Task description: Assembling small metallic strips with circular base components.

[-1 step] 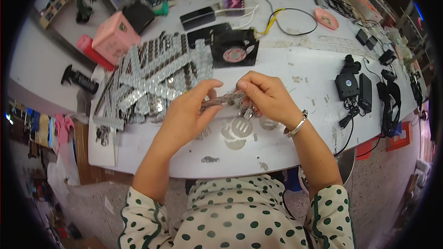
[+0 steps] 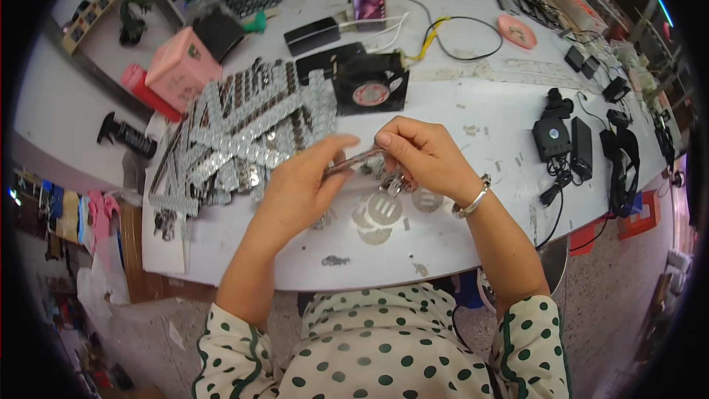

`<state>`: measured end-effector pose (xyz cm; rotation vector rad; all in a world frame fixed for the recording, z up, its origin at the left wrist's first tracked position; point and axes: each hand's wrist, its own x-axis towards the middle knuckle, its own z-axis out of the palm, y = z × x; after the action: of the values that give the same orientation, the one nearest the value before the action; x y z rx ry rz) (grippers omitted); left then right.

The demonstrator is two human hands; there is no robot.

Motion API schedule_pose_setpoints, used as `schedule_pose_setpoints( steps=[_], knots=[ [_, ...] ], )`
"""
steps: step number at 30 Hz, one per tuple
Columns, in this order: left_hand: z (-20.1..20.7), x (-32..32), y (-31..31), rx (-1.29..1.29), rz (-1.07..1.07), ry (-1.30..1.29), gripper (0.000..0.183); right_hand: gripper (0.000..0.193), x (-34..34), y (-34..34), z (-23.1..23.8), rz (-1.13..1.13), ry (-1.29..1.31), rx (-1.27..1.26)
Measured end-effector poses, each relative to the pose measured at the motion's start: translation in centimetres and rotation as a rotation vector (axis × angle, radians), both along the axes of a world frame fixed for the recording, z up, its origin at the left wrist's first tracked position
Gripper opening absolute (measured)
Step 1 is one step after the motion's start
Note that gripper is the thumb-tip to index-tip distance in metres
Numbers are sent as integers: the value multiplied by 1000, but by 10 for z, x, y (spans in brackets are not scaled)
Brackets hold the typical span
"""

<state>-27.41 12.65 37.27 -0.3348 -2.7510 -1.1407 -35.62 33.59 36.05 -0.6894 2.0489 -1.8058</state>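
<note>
A narrow brownish-grey strip of small linked metal pieces (image 2: 356,159) spans the gap between my hands above the white table. My right hand (image 2: 419,154) pinches its right end between thumb and fingertips. Around the other end curls my left hand (image 2: 288,188), thumb below and fingers above, slightly smeared by motion. Small shiny metal pieces (image 2: 399,183) show just under my right fingers. Below the hands lie several flat metal discs with slots (image 2: 385,208), some overlapping. To the left is a heap of silver and brown linked metal strips (image 2: 240,137).
Behind my hands stands a black fan (image 2: 371,83). A propped phone (image 2: 368,1), a black box (image 2: 312,35) and a looped cable (image 2: 473,58) are farther back. Black adapters with cords (image 2: 552,140) lie right; a pink bin (image 2: 185,66) and spray bottle (image 2: 127,135) stand left.
The strip has turned and looks thinner, tilting up toward my right hand. My left fingers have shifted slightly; the right hand keeps its pinch. The whole view has shifted a little.
</note>
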Motion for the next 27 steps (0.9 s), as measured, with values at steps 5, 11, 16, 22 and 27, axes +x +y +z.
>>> schedule_pose_setpoints(
  steps=[5, 11, 16, 22, 27],
  knots=[
    [-14, -14, 7, 70, -82, 69, 39, 21, -10, 5, -1, 14, 129, 46],
    [-19, -18, -6, -50, -84, -208, 27, 17, -10, 9, -22, 117, 405, 105],
    [-19, -13, -5, -82, -127, -160, 23, 19, -9, 12, -23, 167, 405, 160],
    [-17, -10, -5, -106, -167, -231, 21, 23, -10, 12, -33, 337, 359, 206],
    [-21, -12, -13, 175, -177, -363, 19, 22, -1, 3, -32, 325, 363, 291]
  ],
)
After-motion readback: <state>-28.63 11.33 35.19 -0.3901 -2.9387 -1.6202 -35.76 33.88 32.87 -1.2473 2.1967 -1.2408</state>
